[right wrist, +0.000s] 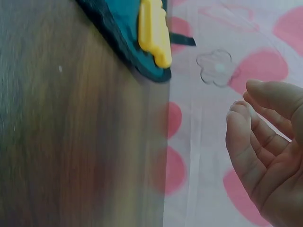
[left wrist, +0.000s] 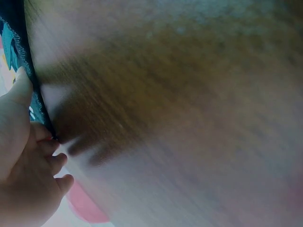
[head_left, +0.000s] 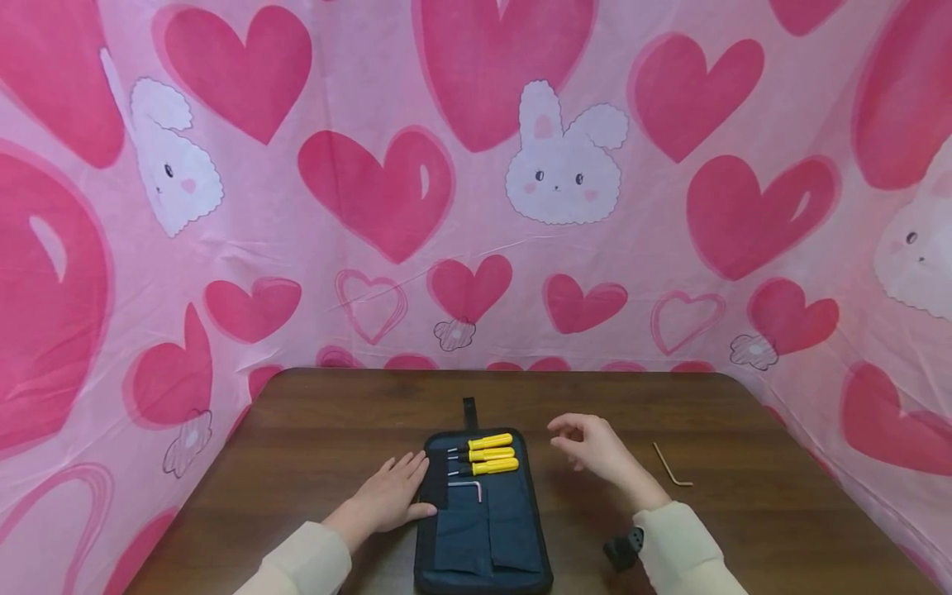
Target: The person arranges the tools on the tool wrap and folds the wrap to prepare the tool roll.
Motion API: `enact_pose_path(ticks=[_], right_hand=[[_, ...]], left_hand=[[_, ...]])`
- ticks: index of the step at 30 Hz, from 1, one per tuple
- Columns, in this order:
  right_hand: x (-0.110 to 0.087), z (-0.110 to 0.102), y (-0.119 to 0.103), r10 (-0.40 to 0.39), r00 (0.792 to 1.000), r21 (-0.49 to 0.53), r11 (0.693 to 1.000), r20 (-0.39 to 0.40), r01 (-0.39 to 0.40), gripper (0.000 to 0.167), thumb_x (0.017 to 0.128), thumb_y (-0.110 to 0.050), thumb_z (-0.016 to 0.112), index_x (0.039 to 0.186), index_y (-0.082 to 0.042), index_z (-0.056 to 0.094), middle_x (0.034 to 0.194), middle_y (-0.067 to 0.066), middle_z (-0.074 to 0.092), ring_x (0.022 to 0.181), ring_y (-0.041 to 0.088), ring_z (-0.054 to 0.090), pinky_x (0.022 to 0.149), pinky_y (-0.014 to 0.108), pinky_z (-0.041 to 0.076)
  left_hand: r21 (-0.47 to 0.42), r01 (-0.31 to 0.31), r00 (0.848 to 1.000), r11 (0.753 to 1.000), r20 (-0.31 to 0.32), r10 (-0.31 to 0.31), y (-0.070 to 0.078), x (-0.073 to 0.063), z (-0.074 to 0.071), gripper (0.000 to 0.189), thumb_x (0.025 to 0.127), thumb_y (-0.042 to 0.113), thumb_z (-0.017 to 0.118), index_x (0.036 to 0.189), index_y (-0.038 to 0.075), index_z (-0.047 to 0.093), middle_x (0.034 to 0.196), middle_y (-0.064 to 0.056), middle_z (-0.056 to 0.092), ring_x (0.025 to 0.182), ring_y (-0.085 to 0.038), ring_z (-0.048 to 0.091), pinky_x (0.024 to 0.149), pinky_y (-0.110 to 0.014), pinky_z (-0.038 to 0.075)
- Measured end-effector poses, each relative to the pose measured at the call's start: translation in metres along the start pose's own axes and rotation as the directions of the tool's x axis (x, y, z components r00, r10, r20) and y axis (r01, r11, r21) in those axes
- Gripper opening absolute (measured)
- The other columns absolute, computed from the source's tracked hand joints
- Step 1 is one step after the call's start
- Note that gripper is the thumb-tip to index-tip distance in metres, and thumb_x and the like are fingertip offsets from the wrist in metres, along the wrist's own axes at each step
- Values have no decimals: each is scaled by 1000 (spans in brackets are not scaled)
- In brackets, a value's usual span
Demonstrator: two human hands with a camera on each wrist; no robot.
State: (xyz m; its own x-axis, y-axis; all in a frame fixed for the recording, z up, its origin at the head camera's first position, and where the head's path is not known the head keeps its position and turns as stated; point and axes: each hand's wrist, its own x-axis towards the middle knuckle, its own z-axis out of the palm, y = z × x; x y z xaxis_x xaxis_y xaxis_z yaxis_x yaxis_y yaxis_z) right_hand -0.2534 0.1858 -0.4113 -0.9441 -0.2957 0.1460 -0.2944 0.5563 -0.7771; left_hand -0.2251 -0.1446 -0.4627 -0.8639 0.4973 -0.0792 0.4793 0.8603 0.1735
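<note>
A dark blue tool pouch (head_left: 513, 516) with black edging lies unfolded on the table. Three yellow-handled screwdrivers (head_left: 492, 454) sit side by side in its upper part, shafts tucked under a black band (head_left: 435, 479) on the left. Below them, a silver hex key (head_left: 478, 492) is held by the same band. My left hand (head_left: 387, 496) rests with extended fingers on the pouch's left edge, thumb along the band's lower end. To the right of the pouch, my right hand (head_left: 595, 449) hovers over the table, fingers loosely bent and nothing between them.
A brass-coloured hex key (head_left: 673, 467) lies on the brown wooden table (head_left: 357, 413), right of my right hand. From the pouch's far end a black strap (head_left: 469, 413) sticks out. Behind the table hangs a pink cloth (head_left: 476, 240) printed with hearts and rabbits.
</note>
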Motion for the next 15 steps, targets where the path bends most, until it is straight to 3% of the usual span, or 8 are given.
enact_pose_path(ticks=[5, 15], right_hand=[[-5, -14, 9, 16, 999, 17, 1000, -36, -15, 21, 84, -8, 66, 105, -6, 64, 77, 12, 56, 56, 25, 53, 52, 42, 52], [-16, -39, 28, 74, 988, 27, 997, -133, -71, 23, 85, -8, 66, 107, -2, 62, 80, 14, 58, 55, 22, 51, 51, 37, 51]], left_hand=[[0, 4, 1000, 1000, 4, -4, 0, 0, 1, 77, 85, 54, 55, 135, -2, 42, 141, -17, 38, 130, -33, 32, 103, -51, 25], [-10, 7, 1000, 1000, 6, -7, 2, -1, -2, 76, 84, 53, 56, 135, -3, 42, 140, -17, 38, 130, -34, 31, 103, -51, 24]])
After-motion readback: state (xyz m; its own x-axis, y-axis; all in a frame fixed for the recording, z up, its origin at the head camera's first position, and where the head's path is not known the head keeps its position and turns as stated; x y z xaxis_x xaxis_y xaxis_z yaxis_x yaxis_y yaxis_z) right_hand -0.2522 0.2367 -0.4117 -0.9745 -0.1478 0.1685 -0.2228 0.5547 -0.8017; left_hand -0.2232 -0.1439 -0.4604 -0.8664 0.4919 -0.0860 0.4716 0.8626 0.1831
